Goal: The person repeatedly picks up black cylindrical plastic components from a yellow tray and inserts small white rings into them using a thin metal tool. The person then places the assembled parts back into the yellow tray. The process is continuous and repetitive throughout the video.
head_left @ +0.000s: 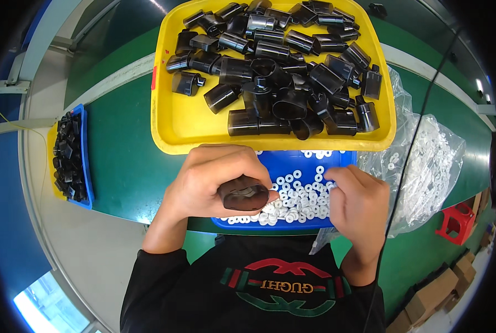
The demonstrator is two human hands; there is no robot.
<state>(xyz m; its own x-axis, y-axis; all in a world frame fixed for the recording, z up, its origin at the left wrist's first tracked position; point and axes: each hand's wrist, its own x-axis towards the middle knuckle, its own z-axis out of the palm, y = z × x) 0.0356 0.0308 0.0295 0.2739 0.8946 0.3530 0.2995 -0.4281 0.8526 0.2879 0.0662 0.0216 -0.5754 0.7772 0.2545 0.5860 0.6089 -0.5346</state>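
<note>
My left hand [217, 180] is wrapped round a dark, see-through plastic housing [243, 194], its hollow open end facing up. A blue tray [345, 160] under my hands holds many small white ring washers [300, 200]. Above the tray's right part is my right hand [359, 200], fingers curled in and thumb and forefinger drawn together; whether a washer sits between them is hidden. Beyond both hands, a yellow tray [198, 129] carries a heap of similar dark housings [273, 53], each with a short spout.
To the right lies a clear plastic bag [425, 172] of white washers. A blue bin [87, 161] of black parts stands at the left on the green table [120, 144]. A dark cable [411, 144] crosses the right side. A red stool [457, 223] and cardboard boxes [434, 291] stand beyond.
</note>
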